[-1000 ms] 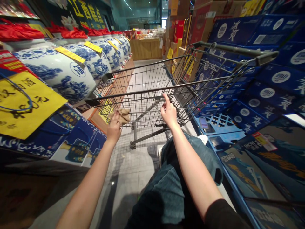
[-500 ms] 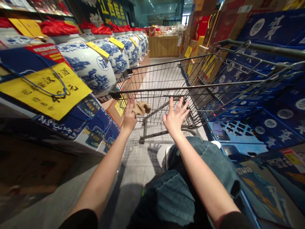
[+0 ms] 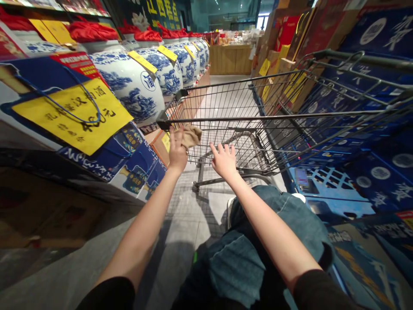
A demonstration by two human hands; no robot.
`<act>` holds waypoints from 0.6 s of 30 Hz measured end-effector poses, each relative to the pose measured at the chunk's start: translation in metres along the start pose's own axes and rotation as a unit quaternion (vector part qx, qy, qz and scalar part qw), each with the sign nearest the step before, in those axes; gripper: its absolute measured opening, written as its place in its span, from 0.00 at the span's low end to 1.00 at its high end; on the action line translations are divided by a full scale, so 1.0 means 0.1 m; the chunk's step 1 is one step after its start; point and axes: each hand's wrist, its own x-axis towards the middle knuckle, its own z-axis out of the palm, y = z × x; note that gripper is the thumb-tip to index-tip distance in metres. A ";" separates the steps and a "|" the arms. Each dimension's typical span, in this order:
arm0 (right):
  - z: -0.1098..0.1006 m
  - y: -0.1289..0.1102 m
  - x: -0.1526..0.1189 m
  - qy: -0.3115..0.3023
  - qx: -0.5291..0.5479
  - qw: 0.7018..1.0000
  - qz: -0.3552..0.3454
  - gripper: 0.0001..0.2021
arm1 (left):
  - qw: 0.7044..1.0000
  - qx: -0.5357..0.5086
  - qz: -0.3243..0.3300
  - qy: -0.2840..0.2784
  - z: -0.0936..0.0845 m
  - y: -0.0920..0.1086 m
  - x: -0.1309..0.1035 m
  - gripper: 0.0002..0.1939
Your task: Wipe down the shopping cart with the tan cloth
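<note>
My left hand holds a crumpled tan cloth on its thumb side, beside the front corner of a wire shopping cart. Its fingers point up along the cart's side and are slightly smeared by motion. My right hand is open, palm down, with its fingers spread and nothing in them. It hovers in front of the cart's side mesh, to the right of the cloth; whether it touches the wires I cannot tell. The cart stands sideways before me, its handle at the right.
Blue-and-white jars with red cloth tops line the left, behind a boxed display with a yellow price sign. Stacked blue cartons and a blue plastic pallet flank the right. A tiled aisle runs to a wooden counter.
My right hand has moved left, closer to the cloth, and its fingers have bent slightly. The cloth in my left hand has shifted and changed shape. The view has swung slightly left.
</note>
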 end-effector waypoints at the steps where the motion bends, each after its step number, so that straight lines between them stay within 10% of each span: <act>1: -0.02 0.00 0.00 -0.001 0.001 1.000 0.000 0.33 | 1.000 0.020 0.005 0.003 0.10 0.03 -0.04 0.33; 5: -0.05 0.05 -0.04 -0.004 0.005 1.000 -0.008 0.33 | 0.997 0.053 0.049 -0.017 0.22 0.04 -0.15 0.25; 12: 0.00 0.02 -0.09 0.010 0.009 1.000 0.005 0.32 | 0.987 0.013 -0.035 0.154 -0.43 -0.15 0.12 0.34; 18: -0.04 0.03 -0.13 0.009 0.003 1.000 0.001 0.32 | 0.998 0.020 -0.055 0.027 -0.02 -0.01 -0.11 0.38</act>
